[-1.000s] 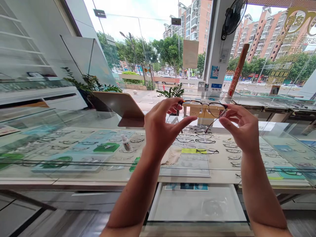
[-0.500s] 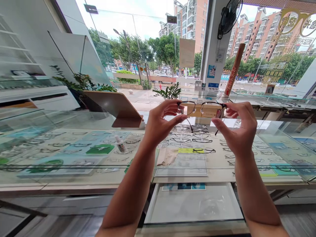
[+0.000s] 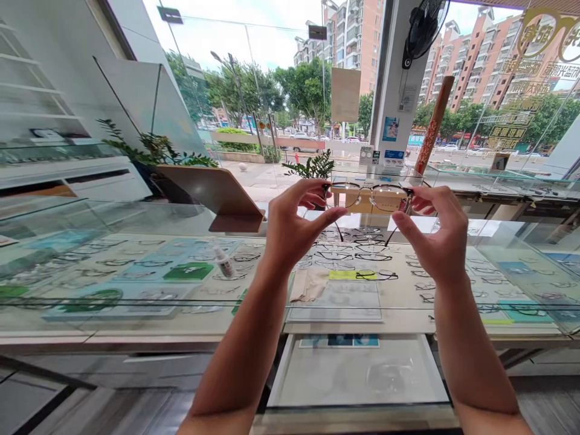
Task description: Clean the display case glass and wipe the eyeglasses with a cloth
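A pair of eyeglasses (image 3: 367, 186) with a dark upper rim is held up in front of me, above the glass display counter (image 3: 254, 309). My left hand (image 3: 299, 220) grips its left end between thumb and fingers. At the opposite end, my right hand (image 3: 437, 226) pinches the frame the same way. Both temples are unfolded and hang downward, their tips showing below the lenses. Beneath my hands lie rows of spectacle frames (image 3: 377, 275), a beige cloth (image 3: 310, 285) and a small white bottle (image 3: 223, 262).
A brown tilted mirror or stand (image 3: 212, 193) rests on the counter to the left, near potted plants (image 3: 312, 166). Below the counter a white drawer (image 3: 344, 374) is pulled out. A wall fan (image 3: 423, 33) hangs on the pillar beside the windows.
The eyeglasses have tilted slightly, so the lenses look flatter and the temple tips have shifted left. Both hands keep their hold. The view has moved a little.
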Action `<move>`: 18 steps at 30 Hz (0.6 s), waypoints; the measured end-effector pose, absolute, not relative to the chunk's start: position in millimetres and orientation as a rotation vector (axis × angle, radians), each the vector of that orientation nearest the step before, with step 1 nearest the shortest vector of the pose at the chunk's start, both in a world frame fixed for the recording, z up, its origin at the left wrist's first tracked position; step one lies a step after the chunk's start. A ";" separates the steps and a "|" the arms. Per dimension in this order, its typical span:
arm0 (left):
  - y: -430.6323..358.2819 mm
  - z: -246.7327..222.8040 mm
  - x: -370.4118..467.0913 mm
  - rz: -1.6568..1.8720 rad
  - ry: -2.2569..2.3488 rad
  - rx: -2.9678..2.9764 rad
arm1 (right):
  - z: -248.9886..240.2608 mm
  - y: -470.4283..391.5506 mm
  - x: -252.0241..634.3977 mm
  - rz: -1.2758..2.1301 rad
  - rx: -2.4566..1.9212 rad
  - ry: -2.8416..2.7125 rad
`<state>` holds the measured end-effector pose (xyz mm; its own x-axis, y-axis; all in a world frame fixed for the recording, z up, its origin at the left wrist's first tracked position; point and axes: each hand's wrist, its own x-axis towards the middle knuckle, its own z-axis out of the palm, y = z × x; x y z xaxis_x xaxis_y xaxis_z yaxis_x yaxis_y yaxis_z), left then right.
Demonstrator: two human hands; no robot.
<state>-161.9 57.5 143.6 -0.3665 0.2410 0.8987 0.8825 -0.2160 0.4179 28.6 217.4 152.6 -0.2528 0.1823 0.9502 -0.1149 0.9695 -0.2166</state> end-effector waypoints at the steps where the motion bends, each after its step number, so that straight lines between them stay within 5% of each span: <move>1: 56.7 144.1 -161.0 -1.602 -1.524 -1.325 | 152.5 218.0 28.4 0.281 -0.050 -1.811; 18: 43.3 152.2 -142.8 -1.333 -1.437 -1.180 | 148.3 225.2 25.1 0.496 -0.069 -1.950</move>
